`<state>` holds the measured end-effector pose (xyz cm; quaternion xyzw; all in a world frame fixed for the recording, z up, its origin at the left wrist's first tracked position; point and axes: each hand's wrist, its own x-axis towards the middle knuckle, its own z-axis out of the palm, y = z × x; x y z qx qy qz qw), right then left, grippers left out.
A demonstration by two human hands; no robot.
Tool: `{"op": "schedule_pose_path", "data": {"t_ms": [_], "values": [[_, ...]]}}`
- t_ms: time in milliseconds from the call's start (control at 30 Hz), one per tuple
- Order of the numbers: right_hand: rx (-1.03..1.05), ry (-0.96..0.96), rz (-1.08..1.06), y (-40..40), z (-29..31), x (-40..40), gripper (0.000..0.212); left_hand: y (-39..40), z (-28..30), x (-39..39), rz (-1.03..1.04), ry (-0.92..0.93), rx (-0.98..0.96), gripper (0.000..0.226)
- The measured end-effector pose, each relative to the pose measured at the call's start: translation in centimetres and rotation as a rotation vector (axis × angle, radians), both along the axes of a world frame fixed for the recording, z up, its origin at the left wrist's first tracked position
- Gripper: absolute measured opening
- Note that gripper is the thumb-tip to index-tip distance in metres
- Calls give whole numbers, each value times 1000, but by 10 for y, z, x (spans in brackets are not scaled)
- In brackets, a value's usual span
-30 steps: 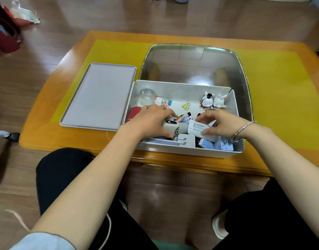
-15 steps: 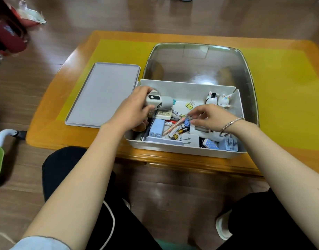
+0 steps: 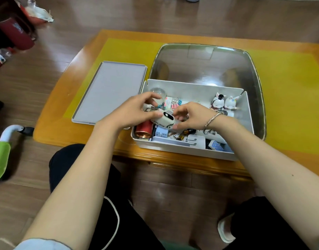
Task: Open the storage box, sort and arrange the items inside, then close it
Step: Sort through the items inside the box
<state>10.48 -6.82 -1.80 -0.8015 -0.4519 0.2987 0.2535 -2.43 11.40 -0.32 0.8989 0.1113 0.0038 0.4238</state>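
The storage box (image 3: pixel 191 150), white and open, stands on the near edge of the desk (image 3: pixel 290 105), which carries a yellow mat. Its grey lid (image 3: pixel 110 91) lies flat on the desk just to the left of the box, touching or nearly touching the box's left wall. Behind the box a clear domed cover (image 3: pixel 205 64) rests on the desk, its near rim hidden by the box's rear wall.

Both hands are above the middle of the box. The left hand (image 3: pixel 131 112) grips a small white device (image 3: pixel 164 119) with a dark oval window, fingers curled round its left end. The right hand (image 3: pixel 189 114), a bracelet on its wrist, pinches the same device from the right side, thumb underneath. The device is held clear of the contents below.

Inside the box: a red can (image 3: pixel 144 129) lies on its side in the near-left corner; two small white rabbit figures (image 3: pixel 224 103) stand side by side in the far-right corner; binder clips (image 3: pixel 175 103) lie near the rear wall; a clear glass dome (image 3: pixel 157 93) sits in the far-left corner. Small packets and batteries crowd the near side; their labels are too small to read.
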Motion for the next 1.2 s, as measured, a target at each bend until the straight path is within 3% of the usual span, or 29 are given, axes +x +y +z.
{"op": "schedule_pose_path", "data": {"t_ms": [67, 200, 367, 500, 633, 800, 1000, 1200], "values": [[-66, 57, 32, -7, 1, 3, 24, 11, 2, -4, 7, 62, 161, 59], [-174, 40, 77, -19, 5, 7, 19, 16, 3, -8, -96, 356, 397, 83], [-62, 1, -76, -13, -3, 10, 17, 2, -3, -7, -140, 440, 502, 85], [-21, -237, -91, 5, -20, 11, 45, 2, 0, -10, -37, 262, 367, 51], [-64, -330, -39, 19, -25, 19, 47, 8, 9, -13, 75, 46, 151, 32], [-125, -417, 54, 24, -26, 21, 46, 20, 13, -8, 197, -81, 194, 30], [48, -361, -97, 9, -30, 18, 24, 2, 6, 6, 139, -136, 174, 27], [113, -247, -268, -13, -14, 26, 25, -2, -5, 7, 53, -5, 380, 67]]}}
